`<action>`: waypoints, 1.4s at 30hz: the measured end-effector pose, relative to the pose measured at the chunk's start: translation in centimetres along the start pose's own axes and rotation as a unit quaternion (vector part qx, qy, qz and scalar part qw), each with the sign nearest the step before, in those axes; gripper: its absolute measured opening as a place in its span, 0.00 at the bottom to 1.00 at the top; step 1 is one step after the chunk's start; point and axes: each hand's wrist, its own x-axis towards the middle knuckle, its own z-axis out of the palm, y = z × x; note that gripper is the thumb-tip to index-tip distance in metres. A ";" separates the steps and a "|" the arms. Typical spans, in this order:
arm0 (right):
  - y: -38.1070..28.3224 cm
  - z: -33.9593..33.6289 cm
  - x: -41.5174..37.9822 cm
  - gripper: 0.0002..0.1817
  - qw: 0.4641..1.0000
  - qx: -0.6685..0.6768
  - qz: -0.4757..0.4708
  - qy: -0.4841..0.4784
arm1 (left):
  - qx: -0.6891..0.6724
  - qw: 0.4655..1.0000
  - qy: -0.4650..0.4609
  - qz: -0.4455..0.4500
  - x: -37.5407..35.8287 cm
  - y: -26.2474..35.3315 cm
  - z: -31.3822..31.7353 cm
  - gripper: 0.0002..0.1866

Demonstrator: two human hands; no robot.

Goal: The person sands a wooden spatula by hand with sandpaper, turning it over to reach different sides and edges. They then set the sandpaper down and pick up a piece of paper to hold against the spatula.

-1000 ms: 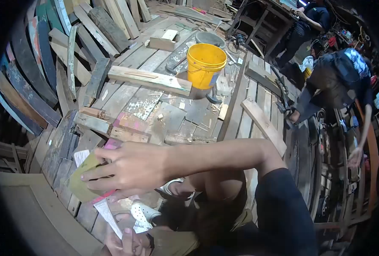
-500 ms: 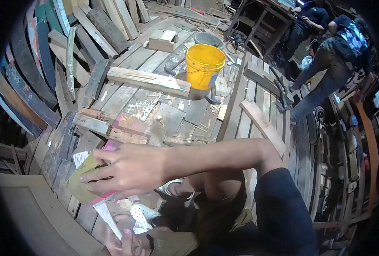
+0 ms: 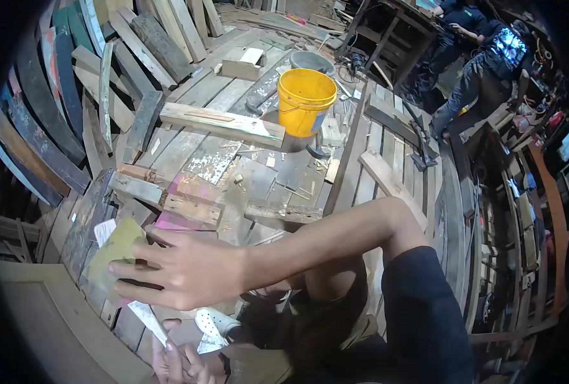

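R hand (image 3: 192, 272) fingers clamp the yellow-green sanding pad (image 3: 112, 253) over the wood frame (image 3: 48, 320). L hand (image 3: 179, 365) low, fingers unclear. Sanding looks half done.

I can read no words, numbers or brands anywhere: the label on the yellow bucket (image 3: 306, 101) in the upper middle of the frame is only a pale blur, and the paper scraps (image 3: 104, 230) at lower left show nothing legible.

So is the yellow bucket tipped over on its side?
No, the yellow bucket stands upright on the wooden planks, with its open top facing up.
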 end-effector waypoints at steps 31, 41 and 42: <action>2.5 -0.9 0.5 0.28 0.950 0.162 0.051 -0.262 | 0.018 0.975 -0.212 0.060 2.1 -0.4 1.0 0.15; 2.1 -0.8 0.3 0.22 0.936 0.251 -0.016 -0.246 | 0.022 0.984 -0.171 0.049 1.3 0.3 2.3 0.13; 3.9 0.3 -1.1 0.22 0.954 0.215 -0.013 -0.207 | 0.011 0.988 -0.154 0.007 1.3 0.1 2.2 0.13</action>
